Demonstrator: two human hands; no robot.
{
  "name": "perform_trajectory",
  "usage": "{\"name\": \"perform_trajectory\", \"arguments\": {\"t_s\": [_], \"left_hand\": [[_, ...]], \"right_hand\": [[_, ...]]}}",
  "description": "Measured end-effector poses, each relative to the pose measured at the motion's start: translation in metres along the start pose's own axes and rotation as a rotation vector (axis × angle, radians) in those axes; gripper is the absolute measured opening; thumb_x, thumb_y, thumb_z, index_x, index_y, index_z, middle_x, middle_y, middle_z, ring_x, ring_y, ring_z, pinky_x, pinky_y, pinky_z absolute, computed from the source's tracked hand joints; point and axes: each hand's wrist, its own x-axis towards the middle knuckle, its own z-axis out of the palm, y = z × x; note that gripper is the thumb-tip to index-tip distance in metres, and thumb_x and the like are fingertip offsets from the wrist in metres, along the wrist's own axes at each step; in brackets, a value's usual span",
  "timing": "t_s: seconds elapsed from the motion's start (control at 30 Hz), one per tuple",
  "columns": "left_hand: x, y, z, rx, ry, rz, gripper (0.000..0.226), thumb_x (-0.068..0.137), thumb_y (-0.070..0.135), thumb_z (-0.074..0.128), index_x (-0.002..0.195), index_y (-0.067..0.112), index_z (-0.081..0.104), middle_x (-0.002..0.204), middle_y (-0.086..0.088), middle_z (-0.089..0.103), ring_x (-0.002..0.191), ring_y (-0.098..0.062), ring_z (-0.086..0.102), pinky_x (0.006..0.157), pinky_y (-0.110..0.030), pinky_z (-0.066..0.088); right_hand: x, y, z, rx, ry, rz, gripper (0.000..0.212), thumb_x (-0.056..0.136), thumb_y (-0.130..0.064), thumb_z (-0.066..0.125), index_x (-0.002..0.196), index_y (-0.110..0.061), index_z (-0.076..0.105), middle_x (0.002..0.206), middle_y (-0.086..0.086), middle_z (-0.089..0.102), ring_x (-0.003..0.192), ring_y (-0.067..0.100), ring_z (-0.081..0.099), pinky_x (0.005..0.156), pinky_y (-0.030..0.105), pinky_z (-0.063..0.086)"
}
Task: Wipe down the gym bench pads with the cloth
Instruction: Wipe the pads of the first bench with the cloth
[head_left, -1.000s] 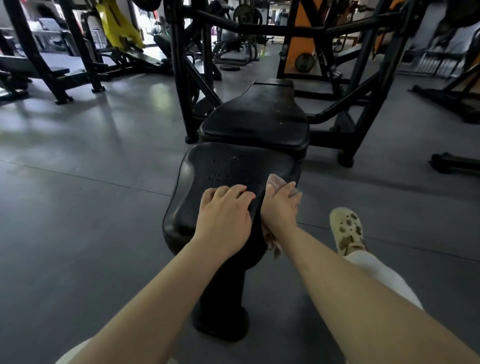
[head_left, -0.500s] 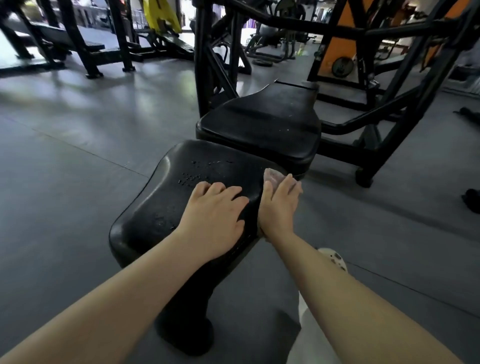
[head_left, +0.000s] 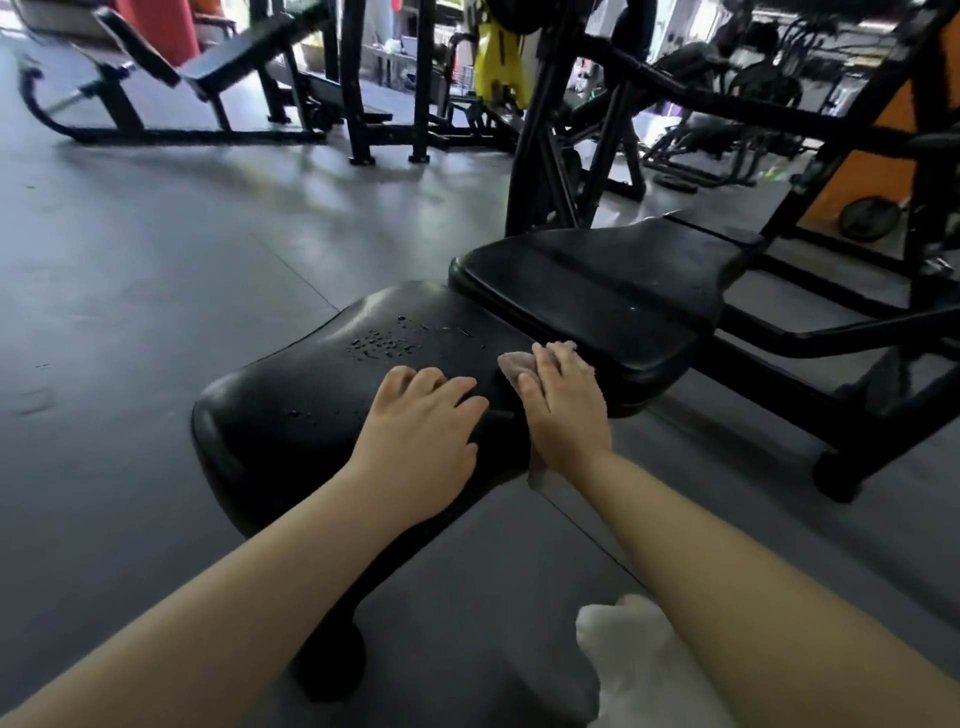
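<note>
The black seat pad (head_left: 311, 395) of the gym bench lies in front of me, with water droplets (head_left: 384, 344) on its far part. Behind it sits the longer black back pad (head_left: 597, 280). My left hand (head_left: 421, 436) rests flat on the seat pad's near right part, fingers slightly bent. My right hand (head_left: 563, 405) presses a pinkish cloth (head_left: 511, 364) flat against the seat pad's right edge; most of the cloth is hidden under the palm, and a corner hangs below the wrist.
The bench's black steel frame (head_left: 831, 332) runs off to the right, with uprights (head_left: 540, 135) behind the back pad. More black gym machines (head_left: 208, 78) stand at the back left on the grey floor (head_left: 130, 270). My white trouser leg (head_left: 639, 670) shows at the bottom.
The view has swung to the left and closer, so the bench now lies more to the right. My right hand with the cloth has slid a little further onto the seat pad's edge; the left hand stays put.
</note>
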Motion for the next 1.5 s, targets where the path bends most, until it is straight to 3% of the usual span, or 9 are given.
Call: {"name": "perform_trajectory", "arguments": {"t_s": [0.13, 0.23, 0.37, 0.47, 0.57, 1.0, 1.17, 1.37, 1.5], "left_hand": [[0.005, 0.022, 0.003, 0.046, 0.002, -0.138, 0.046, 0.095, 0.042, 0.04, 0.14, 0.034, 0.033, 0.152, 0.012, 0.025, 0.137, -0.015, 0.023, 0.11, -0.036, 0.01], [0.005, 0.035, 0.002, 0.066, -0.014, -0.264, 0.047, 0.094, 0.041, 0.042, 0.14, 0.035, 0.035, 0.149, 0.014, 0.03, 0.135, -0.015, 0.026, 0.106, -0.034, 0.008], [0.006, 0.057, -0.002, 0.143, -0.057, -0.401, 0.05, 0.095, 0.04, 0.041, 0.143, 0.035, 0.031, 0.152, 0.013, 0.026, 0.137, -0.016, 0.023, 0.106, -0.035, 0.008], [0.011, 0.073, -0.003, 0.217, -0.107, -0.481, 0.052, 0.095, 0.039, 0.038, 0.146, 0.033, 0.025, 0.154, 0.009, 0.019, 0.139, -0.018, 0.018, 0.111, -0.037, 0.011], [0.014, 0.083, -0.002, 0.23, -0.132, -0.568, 0.054, 0.095, 0.036, 0.039, 0.147, 0.031, 0.024, 0.154, 0.006, 0.018, 0.138, -0.02, 0.016, 0.112, -0.037, 0.01], [0.017, 0.096, 0.012, 0.234, -0.116, -0.709, 0.063, 0.091, 0.025, 0.038, 0.149, 0.03, 0.016, 0.155, 0.011, 0.017, 0.139, -0.016, 0.017, 0.113, -0.039, 0.001], [0.012, 0.099, 0.016, 0.226, -0.136, -0.728, 0.068, 0.09, 0.021, 0.038, 0.15, 0.032, 0.008, 0.157, 0.013, 0.009, 0.138, -0.015, 0.016, 0.113, -0.04, 0.001], [0.016, 0.098, 0.021, 0.167, -0.045, -0.759, 0.067, 0.088, 0.017, 0.039, 0.148, 0.033, 0.017, 0.155, 0.014, 0.016, 0.137, -0.013, 0.018, 0.112, -0.039, 0.002], [0.012, 0.099, 0.027, 0.141, -0.022, -0.76, 0.07, 0.087, 0.017, 0.042, 0.149, 0.034, 0.014, 0.156, 0.016, 0.012, 0.137, -0.013, 0.017, 0.113, -0.039, 0.003]], "right_hand": [[0.028, 0.021, -0.017, 0.193, -0.181, -0.124, 0.056, 0.098, -0.038, 0.04, 0.147, -0.014, 0.027, 0.149, 0.003, 0.035, 0.136, 0.02, 0.032, 0.106, 0.036, 0.031], [0.032, 0.026, -0.023, 0.322, -0.194, -0.185, 0.045, 0.095, -0.041, 0.047, 0.131, -0.015, 0.039, 0.143, 0.003, 0.04, 0.13, 0.02, 0.04, 0.098, 0.034, 0.037], [0.022, 0.03, -0.026, 0.129, -0.174, -0.244, 0.048, 0.098, -0.047, 0.037, 0.131, -0.013, 0.041, 0.157, 0.015, 0.01, 0.143, 0.029, 0.011, 0.114, 0.044, 0.021], [0.013, 0.04, -0.032, 0.089, -0.321, -0.25, 0.061, 0.1, -0.048, 0.026, 0.15, -0.016, 0.016, 0.158, 0.015, -0.002, 0.144, 0.032, 0.004, 0.115, 0.045, 0.017], [0.014, 0.047, -0.032, 0.136, -0.447, -0.298, 0.062, 0.101, -0.047, 0.021, 0.152, -0.018, 0.001, 0.158, 0.012, -0.011, 0.145, 0.029, -0.006, 0.115, 0.045, 0.013], [0.101, 0.022, -0.016, 0.153, -0.676, -0.341, 0.062, 0.101, -0.046, 0.027, 0.152, -0.023, 0.002, 0.159, 0.007, -0.01, 0.145, 0.029, 0.008, 0.116, 0.036, 0.009], [0.062, 0.046, -0.019, 0.323, -0.523, -0.291, 0.057, 0.102, -0.037, 0.028, 0.153, -0.023, 0.005, 0.16, 0.008, -0.003, 0.144, 0.028, 0.01, 0.115, 0.037, 0.011], [-0.035, 0.055, 0.004, 0.598, -0.219, -0.217, 0.077, 0.092, -0.051, 0.028, 0.15, -0.015, -0.008, 0.153, 0.018, -0.024, 0.144, 0.03, -0.011, 0.116, 0.041, 0.0], [-0.016, 0.046, 0.008, 0.691, -0.158, -0.117, 0.076, 0.089, -0.062, 0.022, 0.152, -0.023, 0.004, 0.157, 0.017, -0.01, 0.143, 0.032, 0.003, 0.116, 0.044, 0.01]]}}
